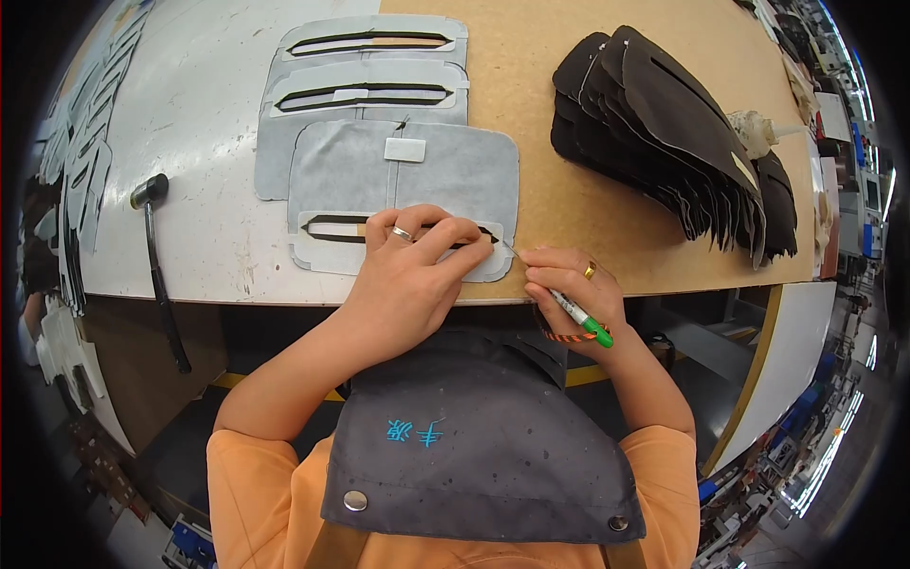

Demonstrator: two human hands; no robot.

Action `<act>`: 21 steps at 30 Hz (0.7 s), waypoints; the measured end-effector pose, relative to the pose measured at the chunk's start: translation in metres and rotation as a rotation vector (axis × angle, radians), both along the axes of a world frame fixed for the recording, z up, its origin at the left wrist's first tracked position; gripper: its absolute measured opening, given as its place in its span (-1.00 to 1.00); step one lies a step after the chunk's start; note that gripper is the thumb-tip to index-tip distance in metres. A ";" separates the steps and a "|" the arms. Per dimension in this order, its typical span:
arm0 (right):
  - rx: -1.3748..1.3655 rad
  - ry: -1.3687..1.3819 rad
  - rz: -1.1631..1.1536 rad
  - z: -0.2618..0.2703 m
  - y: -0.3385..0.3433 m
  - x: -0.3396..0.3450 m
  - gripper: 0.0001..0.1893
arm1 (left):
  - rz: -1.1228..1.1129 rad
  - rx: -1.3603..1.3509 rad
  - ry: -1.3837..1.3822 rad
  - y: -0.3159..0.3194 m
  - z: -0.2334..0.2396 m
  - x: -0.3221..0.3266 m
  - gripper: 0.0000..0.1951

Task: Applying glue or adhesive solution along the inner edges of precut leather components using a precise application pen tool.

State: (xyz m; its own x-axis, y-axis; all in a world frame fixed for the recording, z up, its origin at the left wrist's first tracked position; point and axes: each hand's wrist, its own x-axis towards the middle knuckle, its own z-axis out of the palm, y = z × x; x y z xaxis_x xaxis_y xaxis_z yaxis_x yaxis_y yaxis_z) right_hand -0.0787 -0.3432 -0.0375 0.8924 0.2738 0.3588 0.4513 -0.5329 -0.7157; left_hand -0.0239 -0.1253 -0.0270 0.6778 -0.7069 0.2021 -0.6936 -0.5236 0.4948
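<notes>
A grey fabric or leather panel (455, 156) lies flat near the table's front edge, with a black-edged slot (334, 228) along its lower part and a small white patch (405, 150) higher up. My left hand (419, 274) rests on the slot, its fingertips pressing near the right half; what lies beneath them is hidden. My right hand (579, 291) grips a thin pointed metal tool (513, 251), its tip by the slot's right end. A marker pen with a green end (583, 320) and an orange-black cord are also held in that hand.
Two similar slotted panels (419, 69) overlap behind the first. A stack of dark brown panels (654, 128) stands at the right, beside a whitish bottle (753, 134). At the left, a hammer (151, 235) lies with its handle past the table edge (234, 301). More grey pieces (92, 163) are piled far left.
</notes>
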 end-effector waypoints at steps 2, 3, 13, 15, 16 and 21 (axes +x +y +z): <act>-0.005 -0.014 -0.001 0.000 0.000 0.000 -0.84 | -0.067 -0.003 -0.039 0.002 -0.002 -0.002 -0.59; -0.004 -0.010 -0.005 0.000 0.000 0.000 -0.84 | -0.067 -0.002 -0.039 0.002 -0.003 -0.002 -0.59; 0.145 0.128 -0.098 0.009 0.001 0.008 -0.88 | -0.025 -0.055 -0.052 -0.002 -0.007 -0.004 -0.59; 0.137 0.120 -0.071 0.011 0.005 0.012 -0.88 | -0.029 -0.060 -0.062 -0.002 -0.007 -0.003 -0.59; 0.130 0.112 -0.046 0.012 0.008 0.014 -0.87 | -0.030 -0.063 -0.053 -0.002 -0.008 -0.003 -0.59; 0.045 0.071 -0.011 0.013 0.012 0.015 -0.86 | -0.038 -0.055 -0.033 -0.001 -0.009 -0.003 -0.57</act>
